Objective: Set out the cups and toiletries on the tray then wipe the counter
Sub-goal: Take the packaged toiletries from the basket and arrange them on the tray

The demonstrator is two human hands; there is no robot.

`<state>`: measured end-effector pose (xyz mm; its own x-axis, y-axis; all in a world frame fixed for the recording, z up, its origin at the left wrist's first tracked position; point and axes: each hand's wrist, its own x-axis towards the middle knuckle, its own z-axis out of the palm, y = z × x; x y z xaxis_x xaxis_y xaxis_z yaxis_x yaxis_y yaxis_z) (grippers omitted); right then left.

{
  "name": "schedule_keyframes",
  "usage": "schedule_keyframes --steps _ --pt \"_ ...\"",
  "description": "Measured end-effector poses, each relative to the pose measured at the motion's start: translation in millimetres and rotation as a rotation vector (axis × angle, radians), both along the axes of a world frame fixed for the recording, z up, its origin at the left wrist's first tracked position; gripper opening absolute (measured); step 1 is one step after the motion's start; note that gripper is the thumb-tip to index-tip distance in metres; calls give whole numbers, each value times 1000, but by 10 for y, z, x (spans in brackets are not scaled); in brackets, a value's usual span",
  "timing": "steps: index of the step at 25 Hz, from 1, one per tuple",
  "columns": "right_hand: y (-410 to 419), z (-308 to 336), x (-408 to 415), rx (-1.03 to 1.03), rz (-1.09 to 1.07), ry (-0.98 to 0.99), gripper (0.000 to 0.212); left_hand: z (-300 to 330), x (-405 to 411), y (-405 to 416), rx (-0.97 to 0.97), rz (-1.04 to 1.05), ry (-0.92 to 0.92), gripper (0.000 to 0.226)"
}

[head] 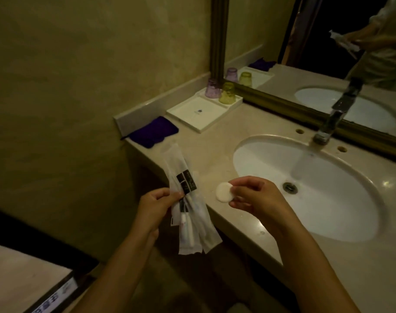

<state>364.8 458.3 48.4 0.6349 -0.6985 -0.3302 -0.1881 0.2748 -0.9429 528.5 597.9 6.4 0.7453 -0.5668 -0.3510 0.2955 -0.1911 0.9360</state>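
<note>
My left hand point(155, 207) grips a bundle of clear wrapped toiletry packets point(188, 199), held upright in front of the counter's left edge. My right hand point(251, 195) pinches a small round white soap point(224, 192) between thumb and fingers, just above the counter's front edge. At the back left corner stands a white tray point(199, 114). A purple cup point(212, 88) and a yellow cup point(228, 93) stand upside down at its far end. A dark purple cloth point(153, 132) lies on the beige counter point(206, 150), left of the tray.
A white oval sink point(305, 184) with a chrome faucet point(334, 118) fills the counter's right half. A gold-framed mirror point(305, 41) runs along the back wall. The tiled wall stands to the left. A pale surface point(18, 274) sits at lower left.
</note>
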Motion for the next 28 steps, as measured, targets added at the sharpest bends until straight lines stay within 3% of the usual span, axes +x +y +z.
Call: schedule_keyframes --steps 6,17,28 --pt "-243 -217 708 108 -75 -70 15 -125 586 -162 -4 45 103 9" --pt "-992 -321 2144 174 -195 -112 13 60 1980 -824 26 93 76 4" --pt "-1420 -695 3048 132 -599 -52 9 -264 3199 -1778 51 -185 204 6"
